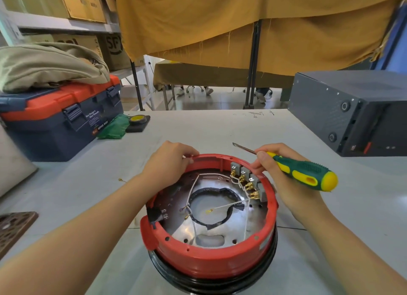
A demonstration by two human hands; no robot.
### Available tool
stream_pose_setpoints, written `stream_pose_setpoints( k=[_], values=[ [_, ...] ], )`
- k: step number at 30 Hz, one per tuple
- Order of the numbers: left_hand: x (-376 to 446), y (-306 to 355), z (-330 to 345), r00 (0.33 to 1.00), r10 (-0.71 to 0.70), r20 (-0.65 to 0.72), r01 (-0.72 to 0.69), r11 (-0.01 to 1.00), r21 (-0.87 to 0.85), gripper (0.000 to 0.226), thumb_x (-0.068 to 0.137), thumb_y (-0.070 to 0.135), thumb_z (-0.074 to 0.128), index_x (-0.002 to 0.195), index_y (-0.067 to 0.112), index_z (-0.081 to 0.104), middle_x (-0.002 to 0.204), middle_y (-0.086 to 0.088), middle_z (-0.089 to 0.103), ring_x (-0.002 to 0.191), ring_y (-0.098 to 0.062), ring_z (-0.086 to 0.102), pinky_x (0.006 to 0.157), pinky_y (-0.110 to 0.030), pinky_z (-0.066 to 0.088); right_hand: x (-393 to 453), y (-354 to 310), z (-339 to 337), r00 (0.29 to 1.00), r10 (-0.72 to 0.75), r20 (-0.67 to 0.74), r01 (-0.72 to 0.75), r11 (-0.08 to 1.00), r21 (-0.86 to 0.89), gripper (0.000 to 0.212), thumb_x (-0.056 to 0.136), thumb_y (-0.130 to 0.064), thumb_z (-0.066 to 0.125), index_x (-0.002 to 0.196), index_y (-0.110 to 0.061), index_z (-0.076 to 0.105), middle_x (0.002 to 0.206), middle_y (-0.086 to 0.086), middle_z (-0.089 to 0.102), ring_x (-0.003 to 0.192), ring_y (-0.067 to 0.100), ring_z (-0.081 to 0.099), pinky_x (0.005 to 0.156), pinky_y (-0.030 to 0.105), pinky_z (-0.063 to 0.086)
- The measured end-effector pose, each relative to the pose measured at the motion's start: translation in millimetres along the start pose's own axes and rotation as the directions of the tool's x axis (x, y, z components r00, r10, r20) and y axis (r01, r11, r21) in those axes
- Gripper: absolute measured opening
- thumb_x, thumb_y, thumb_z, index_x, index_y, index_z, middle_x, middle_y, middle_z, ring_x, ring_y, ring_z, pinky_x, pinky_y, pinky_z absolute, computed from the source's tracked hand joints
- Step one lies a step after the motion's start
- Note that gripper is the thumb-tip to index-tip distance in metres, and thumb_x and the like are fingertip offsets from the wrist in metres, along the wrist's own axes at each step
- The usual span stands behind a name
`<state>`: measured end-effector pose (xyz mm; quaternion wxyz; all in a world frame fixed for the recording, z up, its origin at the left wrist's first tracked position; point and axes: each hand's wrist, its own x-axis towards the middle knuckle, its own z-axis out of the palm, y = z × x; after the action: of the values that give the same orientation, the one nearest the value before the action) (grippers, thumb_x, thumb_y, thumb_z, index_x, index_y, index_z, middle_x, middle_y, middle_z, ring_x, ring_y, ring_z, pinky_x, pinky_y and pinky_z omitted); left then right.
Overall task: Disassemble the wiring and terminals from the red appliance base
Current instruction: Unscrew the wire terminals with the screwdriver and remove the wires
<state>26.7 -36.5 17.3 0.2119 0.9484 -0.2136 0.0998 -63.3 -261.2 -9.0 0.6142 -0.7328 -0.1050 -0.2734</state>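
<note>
Base (209,262), red and round, sits on the table (319,261) right in front of the person, opened side up on a black ring. Inside, white wires (229,204) still cross the metal floor around the black-edged centre hole; one end with a yellow lug lies loose in the middle, and another loose lug shows at the left of the hole. At the far right of the rim, the grey terminals (244,180) with their brass screws remain in place, wires still running to them. So I judge the job partly done: a few ends are freed (a small stray piece also lies on the table to the left), but the terminal row and most wiring are left.

The left hand (169,162) curls its fingers over the far left rim, steadying the base. The right hand (277,164) holds the screwdriver (301,171), green and yellow, with its blade pointing away to the left, off the screws, while the fingertips reach toward the terminals.

Farther off stand a toolbox (61,122) at left, with cloth on top, and a dark box (350,111) at right.
</note>
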Motion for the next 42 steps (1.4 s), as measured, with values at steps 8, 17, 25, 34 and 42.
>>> stream_pose_setpoints(
  k=[8, 17, 25, 34, 42],
  values=[
    [-12, 1, -11, 0.993, -0.058, 0.098, 0.026, 0.953, 0.302, 0.04, 0.092, 0.014, 0.044, 0.126, 0.034, 0.053, 0.116, -0.006, 0.06, 0.106, -0.029, 0.055, 0.084, -0.041, 0.049, 5, -2, -9, 0.994, 0.019, -0.105, -0.013, 0.999, 0.053, 0.01, 0.094, -0.018, 0.059, 0.085, -0.016, 0.055, 0.063, 0.007, 0.069, 0.053, 0.017, 0.063, 0.06, 0.018, 0.052],
    [-9, 16, -6, 0.982, 0.039, 0.186, -0.103, 0.932, 0.348, 0.042, 0.09, 0.036, 0.049, 0.128, 0.02, 0.042, 0.134, -0.004, 0.043, 0.119, -0.025, 0.045, 0.091, -0.037, 0.04, 14, -9, -26, 0.982, 0.024, -0.189, -0.005, 0.995, 0.101, 0.025, 0.073, -0.044, 0.061, 0.059, -0.024, 0.054, 0.047, -0.001, 0.052, 0.045, 0.013, 0.05, 0.044, 0.017, 0.039],
    [0, 31, 12, 0.887, 0.292, 0.358, -0.33, 0.943, 0.046, 0.069, 0.089, 0.058, 0.047, 0.148, 0.042, 0.015, 0.158, 0.014, 0.008, 0.145, -0.011, 0.005, 0.117, -0.03, 0.006, 15, -12, -38, 0.985, -0.031, -0.172, 0.03, 1.0, -0.006, 0.021, 0.069, -0.037, 0.058, 0.061, -0.018, 0.053, 0.044, -0.005, 0.044, 0.041, 0.01, 0.041, 0.044, 0.017, 0.039],
    [-6, 28, 26, 0.898, 0.351, 0.267, -0.379, 0.923, 0.062, 0.067, 0.089, 0.055, 0.049, 0.147, 0.042, 0.017, 0.157, 0.016, 0.009, 0.144, -0.009, 0.006, 0.117, -0.031, 0.007, 7, -23, -30, 0.986, -0.168, -0.023, 0.158, 0.96, -0.232, 0.021, 0.079, -0.033, 0.056, 0.062, -0.023, 0.049, 0.053, -0.006, 0.054, 0.047, 0.007, 0.05, 0.049, 0.011, 0.038],
    [-5, 28, 30, 0.886, 0.398, 0.237, -0.418, 0.907, 0.04, 0.067, 0.088, 0.054, 0.05, 0.146, 0.036, 0.023, 0.156, 0.015, 0.017, 0.143, -0.008, 0.01, 0.116, -0.028, 0.009, 5, -26, -25, 0.973, -0.228, 0.031, 0.226, 0.921, -0.317, 0.025, 0.083, -0.016, 0.054, 0.063, -0.027, 0.046, 0.055, -0.019, 0.054, 0.053, 0.001, 0.053, 0.054, 0.006, 0.036]
  ],
)
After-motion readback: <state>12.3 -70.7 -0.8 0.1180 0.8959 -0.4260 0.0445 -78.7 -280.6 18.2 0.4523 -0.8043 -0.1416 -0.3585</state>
